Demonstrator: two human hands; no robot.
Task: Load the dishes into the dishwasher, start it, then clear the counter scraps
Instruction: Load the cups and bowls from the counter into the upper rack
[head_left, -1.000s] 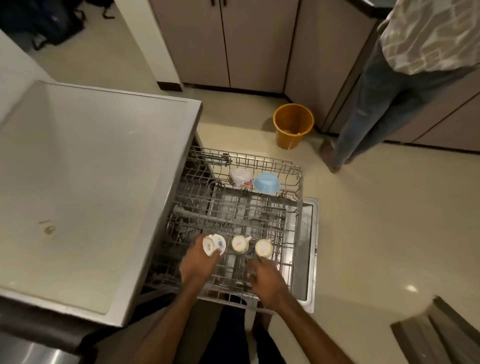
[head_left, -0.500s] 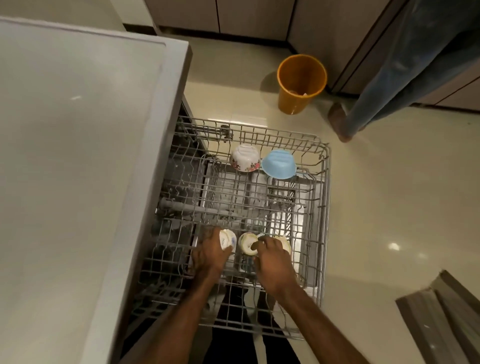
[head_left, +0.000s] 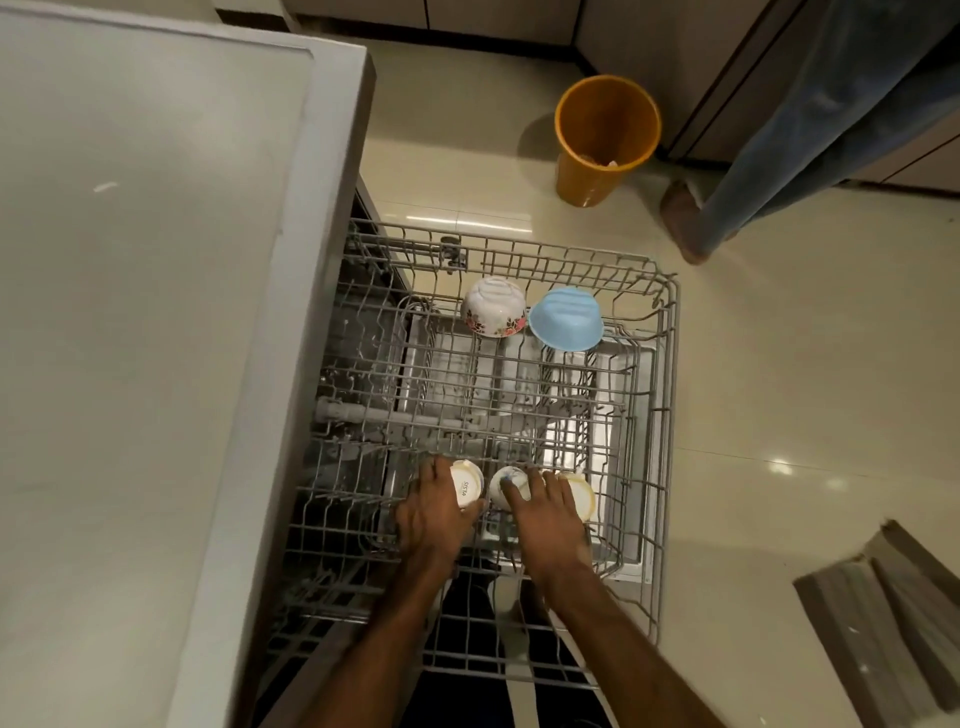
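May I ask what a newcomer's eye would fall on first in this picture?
The left hand grips an upturned cup and the right hand rests on two neighbouring cups at the near side of the pulled-out dishwasher rack. At its far side sit a floral bowl and a blue bowl, inverted. Beyond, an orange bin stands on the floor.

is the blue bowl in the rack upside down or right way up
Upside down. The blue bowl shows its base and outer wall to the camera, its rim down on the rack, beside the floral bowl.
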